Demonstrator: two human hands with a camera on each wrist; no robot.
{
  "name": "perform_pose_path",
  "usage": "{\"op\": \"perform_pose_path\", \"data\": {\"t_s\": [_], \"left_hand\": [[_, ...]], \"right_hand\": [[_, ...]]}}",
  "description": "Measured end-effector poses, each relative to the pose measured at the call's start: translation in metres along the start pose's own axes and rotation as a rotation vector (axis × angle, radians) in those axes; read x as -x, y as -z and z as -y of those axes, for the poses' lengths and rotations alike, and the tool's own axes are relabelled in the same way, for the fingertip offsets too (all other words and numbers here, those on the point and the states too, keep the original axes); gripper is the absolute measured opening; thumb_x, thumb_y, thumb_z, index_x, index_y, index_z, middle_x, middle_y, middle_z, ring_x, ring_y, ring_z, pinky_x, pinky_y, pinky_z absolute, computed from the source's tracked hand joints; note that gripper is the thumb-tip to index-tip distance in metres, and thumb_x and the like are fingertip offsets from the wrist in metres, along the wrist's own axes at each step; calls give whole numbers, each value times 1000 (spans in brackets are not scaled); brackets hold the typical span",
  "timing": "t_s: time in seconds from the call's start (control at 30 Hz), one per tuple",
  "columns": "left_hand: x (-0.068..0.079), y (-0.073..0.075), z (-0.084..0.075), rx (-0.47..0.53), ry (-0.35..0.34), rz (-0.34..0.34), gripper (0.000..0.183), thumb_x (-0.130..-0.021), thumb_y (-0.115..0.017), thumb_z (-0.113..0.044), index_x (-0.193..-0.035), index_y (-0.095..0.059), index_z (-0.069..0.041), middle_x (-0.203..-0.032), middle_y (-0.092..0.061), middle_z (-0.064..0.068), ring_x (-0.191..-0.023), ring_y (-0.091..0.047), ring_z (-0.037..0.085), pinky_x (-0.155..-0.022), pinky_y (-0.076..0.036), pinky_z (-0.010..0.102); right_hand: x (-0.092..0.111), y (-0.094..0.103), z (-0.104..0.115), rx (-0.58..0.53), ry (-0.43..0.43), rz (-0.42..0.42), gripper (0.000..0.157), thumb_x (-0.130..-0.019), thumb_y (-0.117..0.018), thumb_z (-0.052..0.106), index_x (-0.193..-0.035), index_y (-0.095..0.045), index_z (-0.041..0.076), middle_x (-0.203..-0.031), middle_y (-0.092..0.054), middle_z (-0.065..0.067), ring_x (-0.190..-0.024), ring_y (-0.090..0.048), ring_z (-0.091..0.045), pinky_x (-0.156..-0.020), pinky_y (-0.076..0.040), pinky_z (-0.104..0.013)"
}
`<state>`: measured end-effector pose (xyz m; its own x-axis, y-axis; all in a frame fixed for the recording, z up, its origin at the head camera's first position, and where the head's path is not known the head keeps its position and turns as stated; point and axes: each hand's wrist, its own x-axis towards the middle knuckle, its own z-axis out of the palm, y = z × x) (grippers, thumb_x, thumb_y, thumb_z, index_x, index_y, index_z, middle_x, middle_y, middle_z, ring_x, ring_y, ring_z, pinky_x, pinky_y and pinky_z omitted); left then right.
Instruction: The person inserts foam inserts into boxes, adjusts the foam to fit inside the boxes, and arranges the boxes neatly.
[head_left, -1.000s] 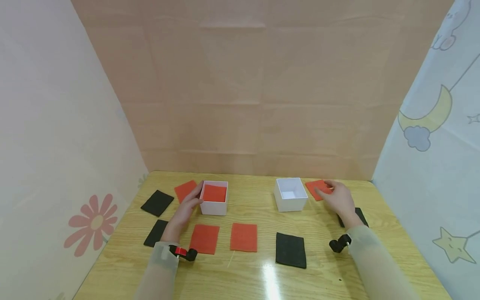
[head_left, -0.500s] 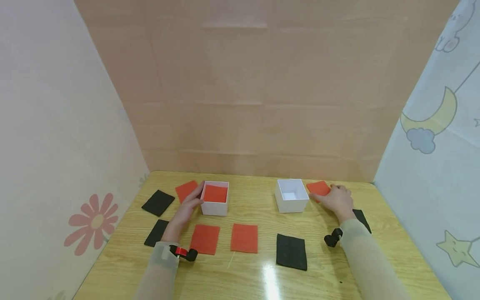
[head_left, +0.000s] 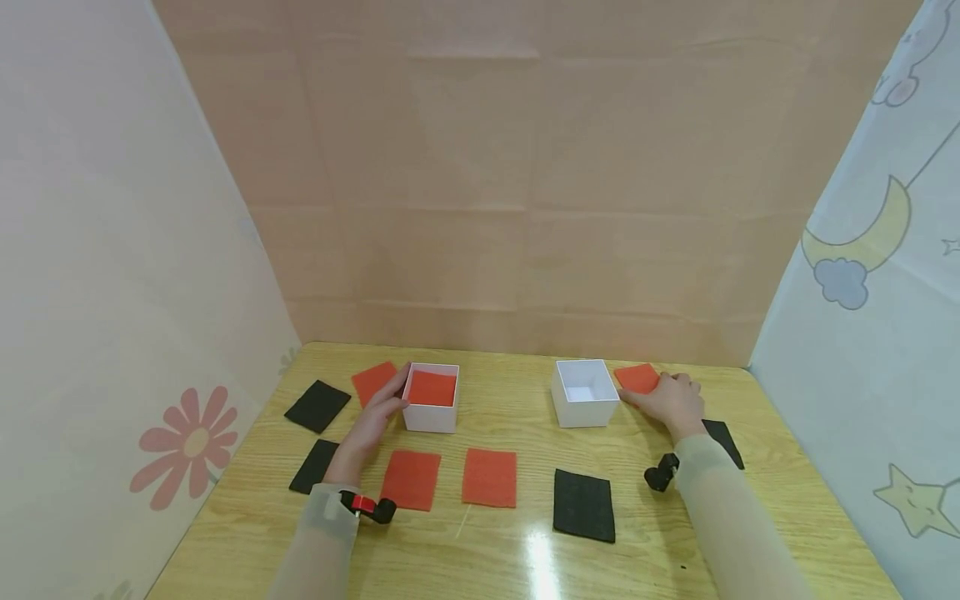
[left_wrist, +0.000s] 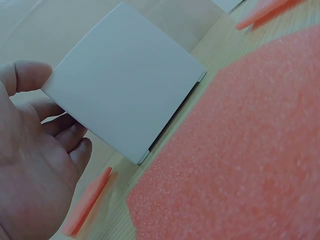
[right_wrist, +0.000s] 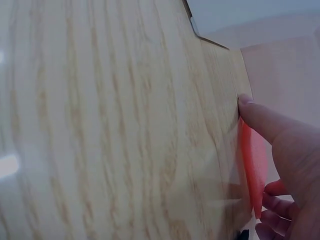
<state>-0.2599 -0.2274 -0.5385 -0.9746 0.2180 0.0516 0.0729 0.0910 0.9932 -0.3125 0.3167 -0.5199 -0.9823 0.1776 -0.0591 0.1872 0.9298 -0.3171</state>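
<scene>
My left hand (head_left: 372, 418) holds the left side of a white box (head_left: 430, 419) that has a red foam sheet (head_left: 432, 388) inside. In the left wrist view, a digit touches one corner of that box (left_wrist: 122, 82) and the other fingers curl behind its edge. My right hand (head_left: 673, 403) is at another red foam sheet (head_left: 637, 377), right of a second white box (head_left: 587, 410) with no sheet visible inside. In the right wrist view, this red sheet (right_wrist: 255, 167) stands between the thumb and the curled fingers and looks slightly bowed.
Two more red sheets (head_left: 489, 477) (head_left: 411, 480) lie in front, and one red sheet (head_left: 372, 380) lies behind the left hand. Black sheets lie at left (head_left: 318, 406) (head_left: 313, 467), front (head_left: 583, 505) and right (head_left: 724, 442). A paper wall (head_left: 480, 208) closes off the table's back.
My right hand has lowered and shifted slightly left onto the red sheet, its fingers closing in at the edge. The left hand stays at its box.
</scene>
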Motion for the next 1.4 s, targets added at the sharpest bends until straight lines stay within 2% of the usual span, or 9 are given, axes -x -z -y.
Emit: {"op": "perform_pose_path", "data": {"t_s": [0.23,0.47,0.6,0.77,1.1,1.4], "left_hand": [[0,-1,-1,6,-4,-2,66,-110,-44,-10,-173,-22,-16,-179,-16,0,-165,-9,27,-130,-11,58],[1,-2,-2,18,8,-5,67,-110,-44,-9,-173,-23,-20,-179,-15,-1,-165,-8,27,-130,-11,59],[1,-2,-3,13,27,-3,67,-110,-44,-12,-173,-23,-22,-179,-14,-2,-165,-7,27,-130,-9,59],[1,-1,-4,16,26,-1,67,-110,-44,-11,-173,-23,-21,-179,-14,-1,-165,-6,28,-130,-8,59],[1,-1,-4,23,31,-5,68,-109,-45,-10,-173,-23,-21,-179,-15,0,-165,-9,28,-129,-10,60],[1,-1,-3,11,8,1,67,-109,-44,-9,-173,-24,-20,-179,-15,1,-165,-9,28,-130,-11,58]], "right_hand": [[1,3,5,11,-23,12,101,-90,-70,68,-136,-53,-21,-130,-44,-44,-120,-39,-58,-97,-41,-70],[4,8,8,20,-21,28,98,-90,-70,67,-134,-54,-19,-125,-47,-44,-118,-42,-60,-95,-43,-70],[5,9,9,8,-12,40,95,-90,-70,66,-132,-56,-19,-123,-48,-43,-116,-43,-59,-93,-44,-69],[4,11,6,-21,-8,64,93,-90,-73,65,-130,-58,-18,-123,-49,-42,-114,-43,-58,-91,-45,-69],[8,17,8,-50,5,71,97,-88,-78,59,-142,-50,-17,-131,-48,-44,-118,-43,-59,-95,-44,-70],[8,18,5,-34,43,83,104,-89,-76,58,-150,-41,-19,-136,-47,-45,-120,-44,-60,-97,-45,-70]]}}
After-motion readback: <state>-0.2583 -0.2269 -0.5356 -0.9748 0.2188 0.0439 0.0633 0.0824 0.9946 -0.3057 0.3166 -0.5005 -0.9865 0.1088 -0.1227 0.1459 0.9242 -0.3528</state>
